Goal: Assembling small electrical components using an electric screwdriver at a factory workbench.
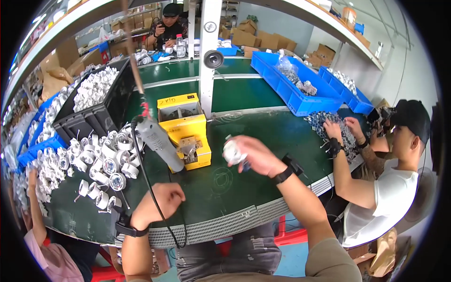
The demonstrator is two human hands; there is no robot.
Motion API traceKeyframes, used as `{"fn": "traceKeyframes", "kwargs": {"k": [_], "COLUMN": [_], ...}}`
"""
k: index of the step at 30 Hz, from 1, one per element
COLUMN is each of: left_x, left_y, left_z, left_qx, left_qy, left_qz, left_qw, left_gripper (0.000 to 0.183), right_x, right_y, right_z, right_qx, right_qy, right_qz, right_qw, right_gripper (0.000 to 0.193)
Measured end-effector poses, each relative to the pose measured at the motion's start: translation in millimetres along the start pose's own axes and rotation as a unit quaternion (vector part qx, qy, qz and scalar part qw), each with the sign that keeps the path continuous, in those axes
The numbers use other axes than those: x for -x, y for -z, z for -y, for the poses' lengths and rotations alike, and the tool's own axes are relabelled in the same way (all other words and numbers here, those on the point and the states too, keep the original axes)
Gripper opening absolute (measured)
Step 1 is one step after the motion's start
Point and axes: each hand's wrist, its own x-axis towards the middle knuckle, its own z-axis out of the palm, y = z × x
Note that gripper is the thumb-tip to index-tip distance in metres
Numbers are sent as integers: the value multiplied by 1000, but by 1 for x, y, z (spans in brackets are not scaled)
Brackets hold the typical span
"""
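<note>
1. White part [232, 152] in the right hand [257, 156]: smooth, plastic-looking; the heaped white rings [101, 162] look like plastic too.
2. Green tabletop [277, 129]: smooth, faintly glossy, scuffed; its slotted edging [239, 217] looks like matt grey plastic.
3. Yellow machine [188, 128]: smooth, painted-looking casing; grey screwdriver [162, 143], satin-smooth; black cable [149, 183], rubbery.
4. Blue bin [275, 87]: glossy plastic; black crate [84, 124], duller plastic.
5. Cardboard boxes [268, 40]: matt brown paperboard; jeans [235, 258], rough, faded denim.
</note>
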Motion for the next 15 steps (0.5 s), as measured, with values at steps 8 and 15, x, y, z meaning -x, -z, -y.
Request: {"fn": "traceKeyframes", "kwargs": {"k": [8,15], "left_x": [-14,-20], "left_y": [-34,-62], "left_z": [-19,-25], "left_qx": [39,-54], "left_qy": [-48,-94], "left_qz": [-59,-156], "left_qw": [996,982], "left_gripper": [53,65], "right_x": [-3,9], "right_y": [-69,-73], "right_z": [-24,-38], "right_qx": [112,289], "right_qy": [-49,144], "right_qz": [153,48], "right_qw": [981,945], "right_gripper": [46,54]}}
